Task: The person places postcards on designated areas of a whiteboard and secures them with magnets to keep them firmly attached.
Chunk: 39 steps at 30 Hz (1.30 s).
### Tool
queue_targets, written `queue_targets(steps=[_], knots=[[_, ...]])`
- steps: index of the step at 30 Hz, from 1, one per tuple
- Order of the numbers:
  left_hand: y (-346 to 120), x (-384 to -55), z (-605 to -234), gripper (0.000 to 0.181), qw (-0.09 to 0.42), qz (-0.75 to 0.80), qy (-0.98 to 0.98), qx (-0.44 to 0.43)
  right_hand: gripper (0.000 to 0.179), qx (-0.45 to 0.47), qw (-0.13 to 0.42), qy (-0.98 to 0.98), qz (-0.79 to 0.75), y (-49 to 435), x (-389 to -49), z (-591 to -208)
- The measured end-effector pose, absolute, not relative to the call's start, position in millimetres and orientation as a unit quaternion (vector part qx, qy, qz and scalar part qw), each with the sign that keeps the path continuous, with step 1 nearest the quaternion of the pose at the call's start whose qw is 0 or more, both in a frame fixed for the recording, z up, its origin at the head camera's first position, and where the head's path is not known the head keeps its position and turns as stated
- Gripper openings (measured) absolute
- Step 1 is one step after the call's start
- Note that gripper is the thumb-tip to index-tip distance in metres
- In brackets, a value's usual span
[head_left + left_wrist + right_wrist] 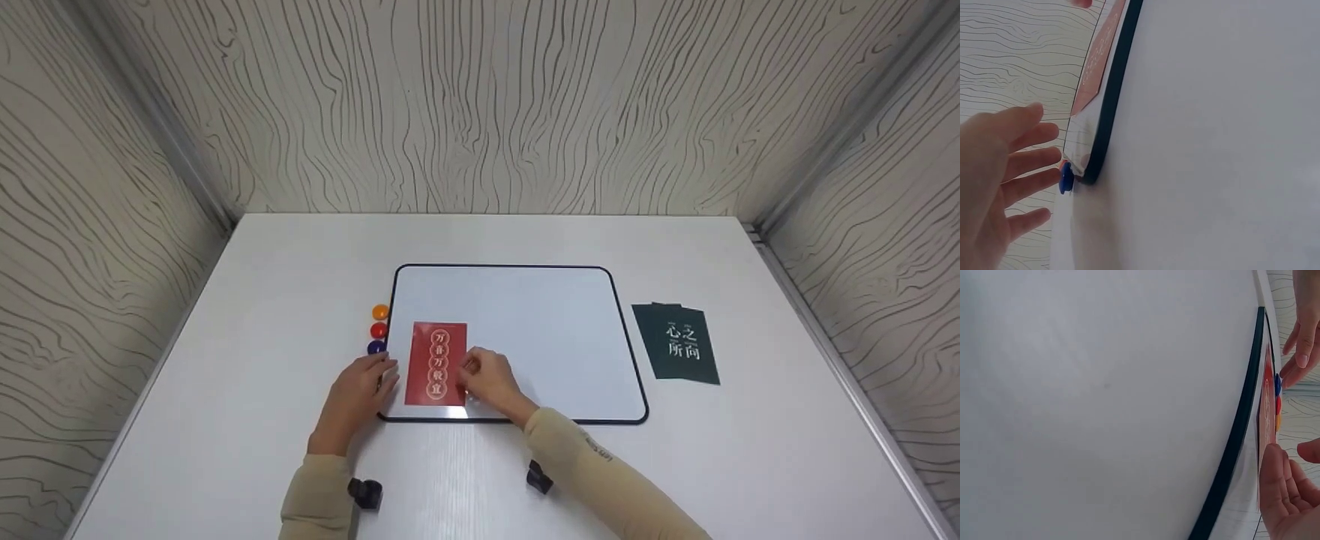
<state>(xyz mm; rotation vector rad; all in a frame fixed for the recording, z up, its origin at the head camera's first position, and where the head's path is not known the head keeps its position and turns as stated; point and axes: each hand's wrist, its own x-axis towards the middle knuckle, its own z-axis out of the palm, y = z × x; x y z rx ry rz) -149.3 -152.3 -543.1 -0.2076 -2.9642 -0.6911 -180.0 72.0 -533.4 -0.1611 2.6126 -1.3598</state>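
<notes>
A red card (418, 367) with pale Chinese characters lies on the left part of a black-rimmed whiteboard (547, 330). At the card's right edge is my right hand (493, 377), its fingertips overlapping the edge; in the right wrist view the thumb stands apart from the bent fingers (1275, 481). My left hand (356, 391) is over the board's left rim, its fingers (1033, 160) spread and relaxed with nothing between them. Just beyond those fingertips sits a blue round magnet (376, 347), partly hidden. A red magnet (378, 330) and an orange magnet (380, 312) line up behind it.
Dark green cards (682, 370) with white characters lie overlapped to the right of the board. Small black wrist cameras (366, 494) show beside both sleeves. Wood-patterned panels (480, 105) enclose the white table (262, 300) at the back and sides.
</notes>
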Motion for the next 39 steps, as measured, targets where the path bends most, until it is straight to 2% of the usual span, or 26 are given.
queue_targets(steps=[11, 15, 23, 26, 30, 34, 39], knots=[[-156, -154, -544, 0.032, 0.058, -0.215, -0.972, -0.071, 0.008, -0.185, 0.052, 0.917, -0.349, 71, -169, -528], [-157, -155, -546, 0.032, 0.067, -0.212, -0.973, -0.068, 0.012, -0.232, 0.011, 0.932, -0.279, 70, -165, -529], [-160, -157, -549, 0.029, 0.124, -0.224, -0.965, -0.051, 0.025, -0.326, -0.080, 0.927, -0.169, 71, -163, -536], [-162, -158, -550, 0.029, 0.123, -0.247, -0.961, -0.031, 0.037, -0.346, -0.063, 0.927, -0.132, 73, -162, -537], [-163, -159, -550, 0.029, 0.126, -0.253, -0.959, -0.021, 0.051, -0.341, 0.012, 0.935, -0.096, 74, -161, -536], [-164, -161, -551, 0.029, 0.135, -0.261, -0.956, -0.013, 0.056, -0.324, 0.066, 0.939, -0.094, 74, -160, -537], [-165, -163, -552, 0.030, 0.122, -0.282, -0.952, 0.017, 0.060, -0.311, 0.093, 0.942, -0.089, 74, -160, -541]])
